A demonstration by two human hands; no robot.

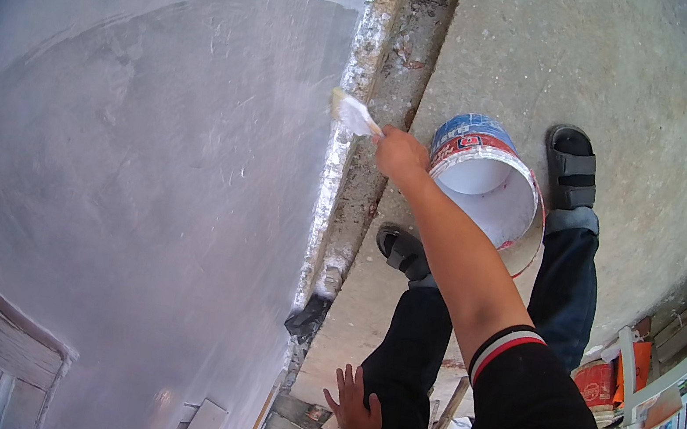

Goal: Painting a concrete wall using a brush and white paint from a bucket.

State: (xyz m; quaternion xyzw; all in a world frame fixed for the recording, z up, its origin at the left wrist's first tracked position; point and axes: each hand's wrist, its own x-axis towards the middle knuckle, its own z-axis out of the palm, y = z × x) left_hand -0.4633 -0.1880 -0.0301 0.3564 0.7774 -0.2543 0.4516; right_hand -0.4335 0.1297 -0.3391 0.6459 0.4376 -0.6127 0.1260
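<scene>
My right hand [400, 155] grips the handle of a paintbrush [357, 115]. The brush head, coated in white, is at the lower edge of a grey wall [197, 126], over a rough, white-spattered ledge [368, 52]. Whether the bristles touch the wall I cannot tell. A darker grey area with a curved border covers much of the wall. Just right of that hand is a plastic bucket [487, 189] with white paint inside and a thin red handle. My left hand [355, 404] is beside my left leg with its fingers spread, holding nothing.
My sandalled feet stand on the concrete floor [654, 94], either side of the bucket. A narrow gutter [406, 64] runs along the wall base, with a black clump [308, 317] in it. Lower left is a framed opening [1, 323]. Red and orange containers [597, 386] stand lower right.
</scene>
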